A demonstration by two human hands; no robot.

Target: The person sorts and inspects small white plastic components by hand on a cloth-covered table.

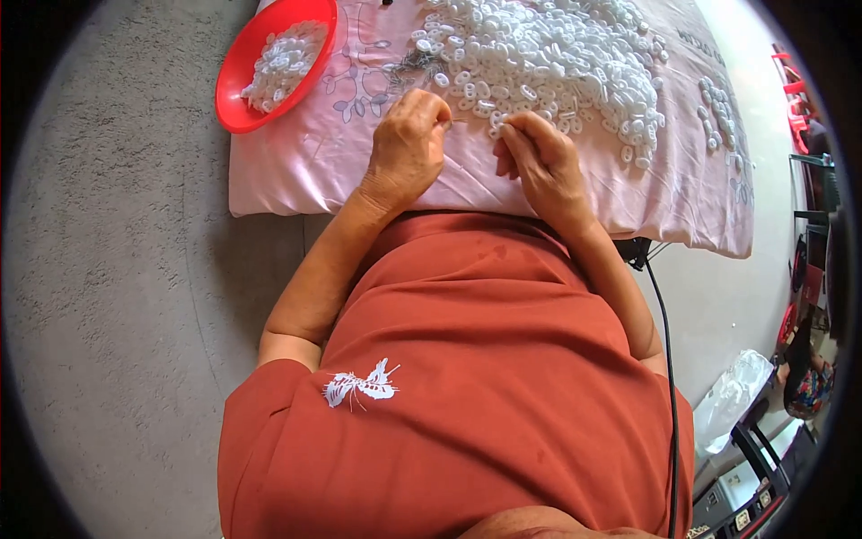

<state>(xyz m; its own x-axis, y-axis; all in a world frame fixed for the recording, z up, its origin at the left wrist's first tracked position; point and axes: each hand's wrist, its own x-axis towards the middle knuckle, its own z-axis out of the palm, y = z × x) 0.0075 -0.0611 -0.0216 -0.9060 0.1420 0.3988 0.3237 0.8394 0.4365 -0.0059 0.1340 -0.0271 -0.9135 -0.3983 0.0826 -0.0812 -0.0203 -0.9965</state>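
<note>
Here, left hand (409,148) curled, fingertips pinched at near edge of white plastic ring pile (548,63) on pink cloth (305,171); pinched item too small to tell. Right hand (543,162) loosely curled beside it, touching rings. Red bowl (235,76) far left holds more rings

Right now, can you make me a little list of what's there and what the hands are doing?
Left hand: fingers curled, resting on the pink cloth
Right hand: fingertips at the edge of the pile of white rings
Red bowl: on the cloth's left corner, some white rings inside
Small extra rings: lying apart at the right
Floor: grey
</note>
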